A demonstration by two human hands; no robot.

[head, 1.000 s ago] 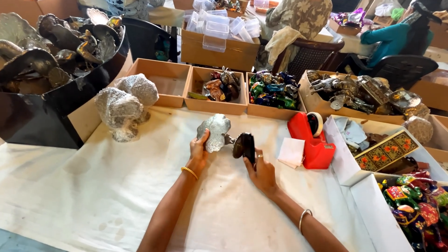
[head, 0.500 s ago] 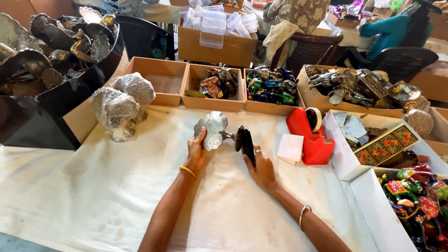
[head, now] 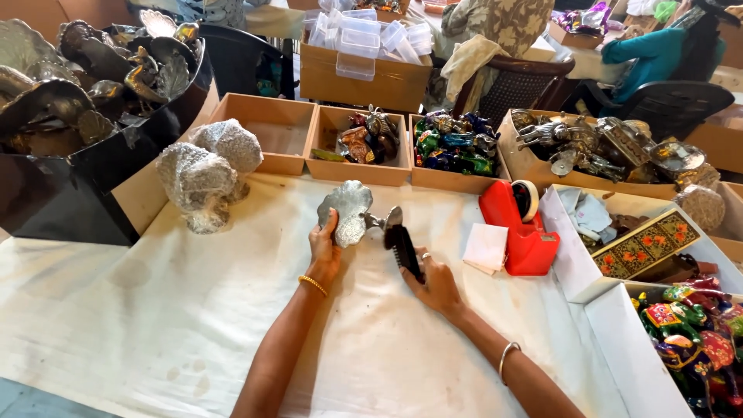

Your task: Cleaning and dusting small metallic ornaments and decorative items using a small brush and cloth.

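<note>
Centrally on the white cloth-covered table (head: 155,340), the left hand (head: 325,251) is closed around a silver metal ornament (head: 348,213) with a scalloped, fan-like body, holding it upright just off the cloth. The right hand (head: 435,282) grips a dark brush (head: 402,246), its head touching the ornament's stem side.

Judging from the grip, brushing goes best with the ornament held steady by its broad back and the bristles worked along the embossed grooves, with light pressure so the thin stem does not bend.

Near the right hand lies a folded white paper (head: 486,246), and just beside it stands a red tape dispenser (head: 522,228). Toward the left edge sit 2 lumpy foil-wrapped bundles (head: 205,174), touching each other.

Along the far edge runs a row of shallow brown cardboard trays: 1 empty tray (head: 267,135), 1 tray of mixed wrapped pieces (head: 364,139), 1 tray of blue-green wrapped pieces (head: 453,143), and 1 tray of silver figurines (head: 588,143). A black bin (head: 77,193) heaped with metal ware fills the far left corner. At the right edge, white boxes (head: 619,310) hold painted figurines and a patterned rectangular box (head: 646,244).
</note>
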